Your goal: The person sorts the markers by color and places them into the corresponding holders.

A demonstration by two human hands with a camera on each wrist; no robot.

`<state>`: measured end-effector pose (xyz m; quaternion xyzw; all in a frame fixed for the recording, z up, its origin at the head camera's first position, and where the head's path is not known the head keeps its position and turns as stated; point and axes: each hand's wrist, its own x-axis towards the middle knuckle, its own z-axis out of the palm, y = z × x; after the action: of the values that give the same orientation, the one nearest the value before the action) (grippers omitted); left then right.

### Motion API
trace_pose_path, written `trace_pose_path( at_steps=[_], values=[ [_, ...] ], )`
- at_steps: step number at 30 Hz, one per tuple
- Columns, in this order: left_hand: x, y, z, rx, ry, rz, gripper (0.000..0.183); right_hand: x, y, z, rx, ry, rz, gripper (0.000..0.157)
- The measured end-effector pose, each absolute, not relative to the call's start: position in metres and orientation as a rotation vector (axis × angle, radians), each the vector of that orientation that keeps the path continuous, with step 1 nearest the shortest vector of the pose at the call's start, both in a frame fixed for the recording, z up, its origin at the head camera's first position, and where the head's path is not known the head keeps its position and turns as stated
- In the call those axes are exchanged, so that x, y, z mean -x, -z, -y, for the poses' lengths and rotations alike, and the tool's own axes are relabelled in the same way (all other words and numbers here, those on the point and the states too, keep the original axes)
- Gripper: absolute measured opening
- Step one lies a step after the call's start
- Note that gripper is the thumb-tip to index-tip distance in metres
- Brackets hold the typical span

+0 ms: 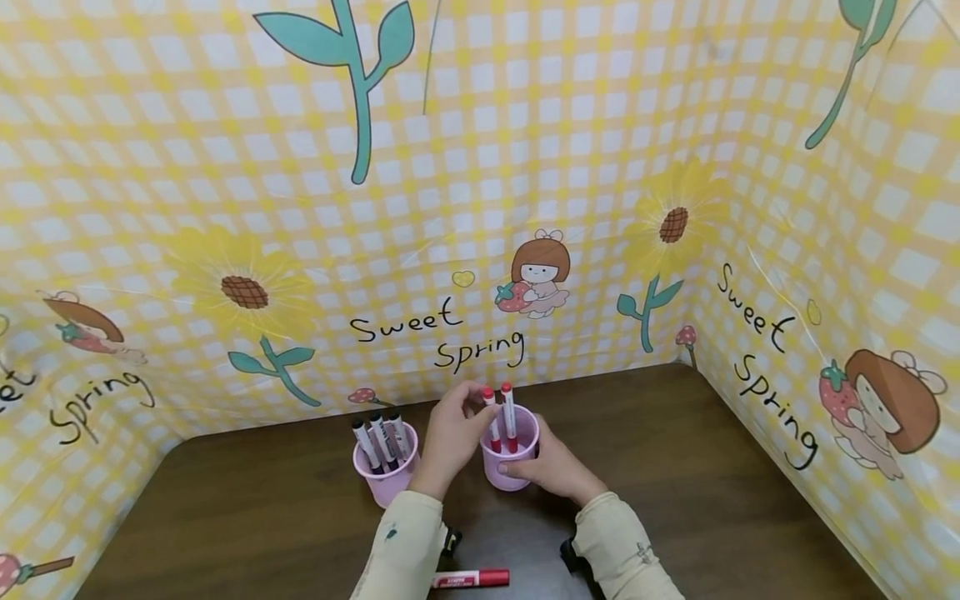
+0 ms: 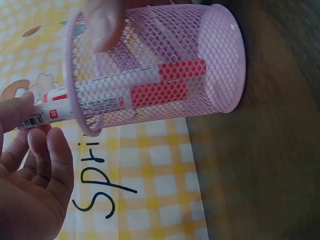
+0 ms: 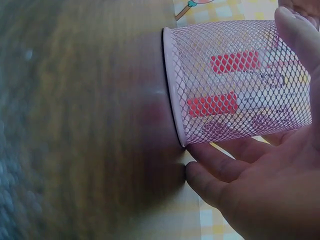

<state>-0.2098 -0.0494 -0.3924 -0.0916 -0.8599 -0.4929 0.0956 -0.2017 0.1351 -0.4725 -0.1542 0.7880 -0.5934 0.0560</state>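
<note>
A pink mesh pen cup (image 1: 498,477) stands on the table, and my right hand (image 1: 561,468) grips it round its side, thumb at the front. Two red-capped whiteboard markers (image 1: 510,421) are inside with their caps down, seen through the mesh in both wrist views. My left hand (image 1: 452,437) pinches one of these markers (image 2: 60,111) by its upper end, above the rim. In the left wrist view the other fingers of that hand are bent below the marker. The right wrist view has the right hand's fingers (image 3: 220,167) along the cup's wall near its base.
A second pink mesh cup (image 1: 384,490) with several black-capped markers (image 1: 382,442) stands left of my left forearm. Another red marker (image 1: 480,577) lies on the dark wooden table (image 1: 720,500) between my forearms. A yellow checked cloth (image 1: 420,217) rises behind and at both sides.
</note>
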Motion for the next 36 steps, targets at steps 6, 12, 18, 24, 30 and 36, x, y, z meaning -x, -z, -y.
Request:
trace_pose_path(
  at_steps=[6,12,18,24,30,36],
  values=[
    [0.212,0.399,0.046,0.260,1.345,2.618,0.020,0.203,0.472,-0.133,0.471,1.765,-2.400,0.085],
    [0.214,0.404,0.048,0.229,1.249,2.665,0.022,0.201,0.472,-0.132,0.475,1.764,-2.408,0.086],
    [0.217,0.404,0.045,0.223,1.244,2.664,0.023,0.202,0.469,-0.134,0.470,1.779,-2.391,0.086],
    [0.217,0.404,0.045,0.221,1.232,2.677,0.023,0.202,0.470,-0.134,0.477,1.781,-2.390,0.085],
    [0.218,0.405,0.045,0.226,1.231,2.677,0.023,0.201,0.470,-0.134,0.475,1.791,-2.381,0.085],
    [0.220,0.405,0.043,0.233,1.218,2.683,0.024,0.202,0.472,-0.135,0.466,1.777,-2.408,0.085]
  ],
)
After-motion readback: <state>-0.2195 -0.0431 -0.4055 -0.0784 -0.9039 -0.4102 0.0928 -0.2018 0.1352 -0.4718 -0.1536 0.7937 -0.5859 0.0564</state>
